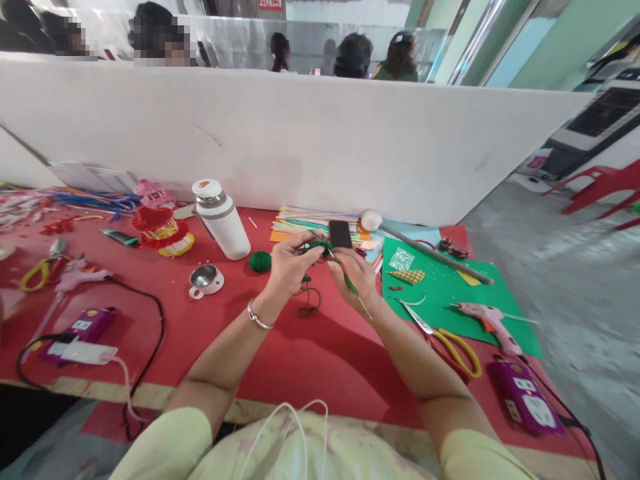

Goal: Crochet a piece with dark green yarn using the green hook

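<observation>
Green yarn piece [324, 246], pinched in my left hand [291, 261] above the worktop [325, 363], meets the hook [351, 285] my right hand [359, 272] holds; I judge it light, soft, easily stretched, best taken by its edge.

Workroom interior. A white partition [300, 140] with a few dark scuffs runs across the far side of the red-covered tabletop [345, 373], whose front edge [390, 428] is pale and uneven. Beyond the partition's top, a red sign with white characters [271, 4] hangs in the background (its lettering too small to read). At right, pale-green walls [575, 53] rise above a smooth grey floor [570, 280], on which stands a red chair [607, 189], partly cropped. Illumination is bright and diffuse, with soft shadows.
</observation>
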### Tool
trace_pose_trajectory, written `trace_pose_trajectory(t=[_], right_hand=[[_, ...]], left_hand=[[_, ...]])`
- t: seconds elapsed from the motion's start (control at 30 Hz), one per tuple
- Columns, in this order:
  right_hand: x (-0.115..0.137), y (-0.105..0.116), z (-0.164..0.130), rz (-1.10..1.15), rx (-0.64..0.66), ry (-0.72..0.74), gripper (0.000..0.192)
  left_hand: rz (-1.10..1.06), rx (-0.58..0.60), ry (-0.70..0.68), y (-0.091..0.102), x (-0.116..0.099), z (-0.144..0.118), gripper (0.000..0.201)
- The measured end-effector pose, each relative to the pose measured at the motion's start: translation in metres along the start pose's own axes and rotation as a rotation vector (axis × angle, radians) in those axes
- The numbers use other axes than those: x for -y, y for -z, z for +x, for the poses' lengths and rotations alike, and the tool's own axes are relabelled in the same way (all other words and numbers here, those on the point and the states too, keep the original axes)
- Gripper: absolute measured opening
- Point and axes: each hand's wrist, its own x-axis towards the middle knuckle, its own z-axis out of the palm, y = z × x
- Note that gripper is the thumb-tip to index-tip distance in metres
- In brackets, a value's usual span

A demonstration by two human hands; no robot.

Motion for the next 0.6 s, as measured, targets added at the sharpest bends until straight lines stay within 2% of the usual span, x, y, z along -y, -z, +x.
trace_pose_trajectory(t=[0.2, 0.27, 0.37, 0.43, 0.5, 0.6], right_hand=[[0.001, 0.003, 0.003, -0.056, -0.02, 0.018, 0.022], [-0.001, 0.002, 0.002, -0.11, -0.013, 0.05, 0.028], [-0.007, 0.001, -0.001, -0.141, 0.012, 0.122, 0.038], [-0.012, 0.005, 0.0, -0.096, 0.013, 0.148, 0.04], [-0.015, 0.012, 0.003, -0.007, 0.038, 0.169, 0.039], [-0.016, 0.024, 0.013, 0.079, 0.142, 0.185, 0.034]], left_hand=[[0.028, -0.045, -0.064, -0.003, 0.002, -0.003, 0.026], [-0.015, -0.014, 0.035, -0.003, -0.001, -0.004, 0.029], [-0.132, 0.109, 0.299, -0.001, -0.009, -0.004, 0.037], [-0.177, 0.187, 0.427, 0.003, -0.015, -0.001, 0.038], [-0.173, 0.254, 0.475, 0.007, -0.018, 0.001, 0.037], [-0.079, 0.291, 0.423, 0.013, -0.016, 0.005, 0.037]])
